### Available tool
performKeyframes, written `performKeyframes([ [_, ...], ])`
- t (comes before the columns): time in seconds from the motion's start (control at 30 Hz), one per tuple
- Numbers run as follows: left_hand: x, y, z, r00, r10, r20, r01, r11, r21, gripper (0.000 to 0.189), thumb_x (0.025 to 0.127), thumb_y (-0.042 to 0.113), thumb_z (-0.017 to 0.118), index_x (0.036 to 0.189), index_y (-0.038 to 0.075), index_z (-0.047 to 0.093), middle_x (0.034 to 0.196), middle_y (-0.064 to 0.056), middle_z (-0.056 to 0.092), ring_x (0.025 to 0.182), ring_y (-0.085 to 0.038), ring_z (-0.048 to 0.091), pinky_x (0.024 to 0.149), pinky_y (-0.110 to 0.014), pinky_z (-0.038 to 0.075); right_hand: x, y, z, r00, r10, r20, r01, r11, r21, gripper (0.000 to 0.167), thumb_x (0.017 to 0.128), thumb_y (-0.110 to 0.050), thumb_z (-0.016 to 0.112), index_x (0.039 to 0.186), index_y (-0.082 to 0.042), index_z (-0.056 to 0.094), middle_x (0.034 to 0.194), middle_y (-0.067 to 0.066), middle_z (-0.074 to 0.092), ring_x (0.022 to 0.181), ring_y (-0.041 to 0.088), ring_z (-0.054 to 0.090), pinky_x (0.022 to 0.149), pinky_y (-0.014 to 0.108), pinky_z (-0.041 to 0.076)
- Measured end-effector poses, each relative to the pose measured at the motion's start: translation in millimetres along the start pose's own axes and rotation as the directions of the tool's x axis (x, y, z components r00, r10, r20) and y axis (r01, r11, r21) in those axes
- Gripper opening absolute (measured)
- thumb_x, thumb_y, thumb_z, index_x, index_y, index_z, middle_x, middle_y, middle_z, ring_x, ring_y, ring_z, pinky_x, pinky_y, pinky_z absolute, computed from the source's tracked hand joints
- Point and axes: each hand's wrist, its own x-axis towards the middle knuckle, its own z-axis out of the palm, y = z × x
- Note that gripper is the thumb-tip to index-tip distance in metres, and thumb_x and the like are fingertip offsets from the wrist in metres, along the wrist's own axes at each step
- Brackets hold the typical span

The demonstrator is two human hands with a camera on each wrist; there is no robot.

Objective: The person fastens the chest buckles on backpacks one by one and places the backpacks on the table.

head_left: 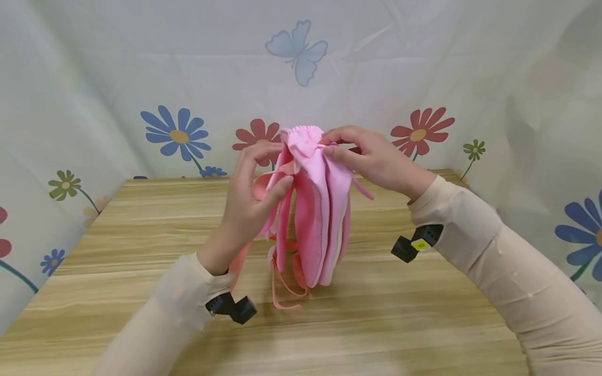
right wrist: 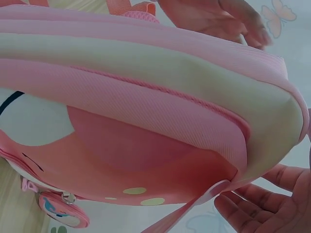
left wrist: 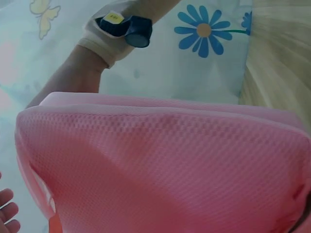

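A pink children's backpack (head_left: 315, 230) stands edge-on on the wooden table, its front with a printed cartoon pattern (right wrist: 146, 145) showing in the right wrist view. My left hand (head_left: 249, 193) holds the upper back side by the orange shoulder straps, thumb toward me; its fingertips (left wrist: 8, 213) show at the left wrist view's edge. At the top, my right hand (head_left: 371, 154) pinches the pink fabric between thumb and index finger. In the right wrist view its other fingers (right wrist: 257, 204) lie beside a thin pink strap (right wrist: 189, 206). The exact grip of the left hand is partly hidden.
Loose orange strap ends (head_left: 287, 305) hang down to the wooden table (head_left: 423, 313). A small round pink pouch (right wrist: 65, 209) dangles from the backpack's front. Behind and at the sides hangs a pale curtain (head_left: 226, 68) printed with flowers and a butterfly.
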Motion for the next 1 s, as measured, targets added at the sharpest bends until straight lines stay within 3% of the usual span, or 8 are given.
performKeyframes([
  [0.1, -9.3, -1.9, -0.4, 0.999, 0.003, -0.052, -0.002, 1.0, 0.028, 0.074, 0.088, 0.059, 0.056, 0.127, -0.003, 0.05, 0.127, -0.016, 0.054, 0.119, -0.021, 0.047, 0.098, -0.039, 0.042, 0.0, 1, 0, 1.0, 0.0, -0.001, 0.0, 1.0, 0.004, 0.035, 0.097, -0.032, 0.054, 0.129, -0.017, 0.058, 0.134, 0.0, 0.054, 0.116, 0.02, 0.059, 0.101, 0.041, 0.047],
  [0.27, -22.7, -5.9, -4.1, 0.995, -0.044, -0.089, 0.05, 0.997, 0.062, 0.072, 0.087, 0.054, 0.062, 0.13, -0.003, 0.048, 0.131, -0.014, 0.051, 0.128, -0.02, 0.042, 0.107, -0.045, 0.038, 0.3, 3, -1, 1.0, 0.0, -0.007, 0.0, 1.0, 0.019, 0.034, 0.097, -0.032, 0.054, 0.126, -0.015, 0.059, 0.134, 0.002, 0.056, 0.119, 0.021, 0.057, 0.103, 0.042, 0.046],
  [0.67, -49.2, -16.7, -10.1, 0.984, -0.165, -0.061, 0.17, 0.982, 0.087, 0.069, 0.083, 0.036, 0.072, 0.138, 0.004, 0.044, 0.138, -0.015, 0.046, 0.13, -0.022, 0.038, 0.107, -0.05, 0.034, -1.0, 5, -3, 1.0, -0.006, -0.001, 0.006, 1.0, 0.003, 0.036, 0.097, -0.032, 0.054, 0.129, -0.016, 0.059, 0.134, 0.001, 0.055, 0.117, 0.02, 0.057, 0.102, 0.041, 0.046],
  [0.77, -55.3, -16.6, -9.4, 0.978, -0.205, -0.042, 0.208, 0.973, 0.099, 0.071, 0.081, 0.028, 0.074, 0.14, 0.006, 0.042, 0.139, -0.014, 0.045, 0.13, -0.023, 0.038, 0.104, -0.05, 0.034, -1.6, 7, -3, 1.0, -0.001, -0.001, 0.001, 1.0, 0.004, 0.036, 0.097, -0.032, 0.054, 0.129, -0.017, 0.059, 0.134, 0.002, 0.055, 0.117, 0.021, 0.057, 0.102, 0.041, 0.046],
  [0.87, -61.5, -16.5, -8.1, 0.968, -0.248, -0.033, 0.25, 0.961, 0.114, 0.073, 0.079, 0.022, 0.076, 0.141, 0.006, 0.041, 0.137, -0.013, 0.045, 0.127, -0.023, 0.039, 0.1, -0.041, 0.04, -2.8, 8, -3, 1.0, 0.004, -0.004, -0.004, 1.0, 0.003, 0.036, 0.097, -0.033, 0.054, 0.129, -0.017, 0.059, 0.134, 0.002, 0.055, 0.118, 0.02, 0.056, 0.103, 0.041, 0.045],
  [1.0, -68.3, -17.0, -5.8, 0.944, -0.33, -0.03, 0.331, 0.937, 0.107, 0.075, 0.078, 0.017, 0.077, 0.142, 0.005, 0.039, 0.137, -0.013, 0.045, 0.126, -0.024, 0.039, 0.098, -0.037, 0.041, -4.2, 10, -3, 1.0, 0.01, -0.009, -0.009, 1.0, 0.013, 0.036, 0.097, -0.033, 0.054, 0.128, -0.016, 0.059, 0.132, 0.002, 0.056, 0.118, 0.02, 0.056, 0.103, 0.041, 0.045],
])
